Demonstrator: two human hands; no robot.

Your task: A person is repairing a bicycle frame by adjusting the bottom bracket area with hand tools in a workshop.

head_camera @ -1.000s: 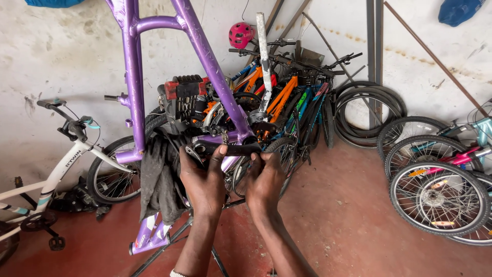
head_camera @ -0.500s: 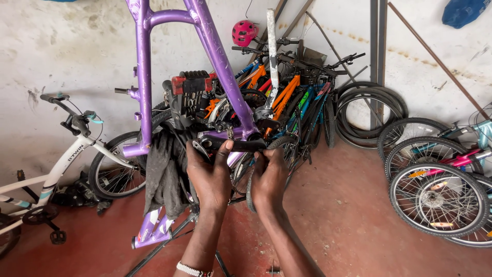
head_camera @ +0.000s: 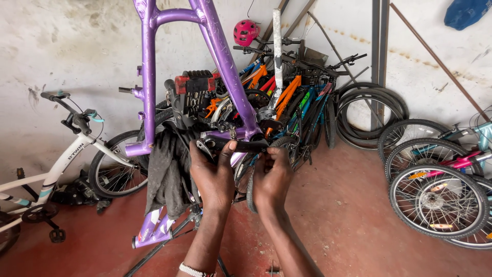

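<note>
Black metal crank arm [head_camera: 241, 144] sits horizontal at the bottom-bracket end of the purple metal bike frame [head_camera: 220, 66], which hangs upside-down on a stand w/ a dark grey rag [head_camera: 166, 174] draped over it just left of the crank. Left hand [head_camera: 215, 177] is wrapped round the crank's left part, thumb up over the bar, fingers curled under – closed grip on it. Right hand [head_camera: 274, 179] pinches the crank's right end betw thumb & fingertips, also closed on it.

Handling, my guess: crank is stiff, solid, fairly heavy for its size, prob greasy so slippery near the axle; best held along the flat of the arm, away from the threaded ends. Frame looks light but awkward, could swing on the stand if pushed sideways.

Behind the frame: heap of orange, blue & black bikes [head_camera: 292, 102] against the stained white wall [head_camera: 61, 51], pink helmet [head_camera: 245, 32] on top. Right of the frame: black tyres [head_camera: 369, 115] leaning on the wall, then spoked wheels [head_camera: 435, 200]. Left of the frame: white bike [head_camera: 56, 164]. Red concrete floor [head_camera: 348, 225] below
</note>
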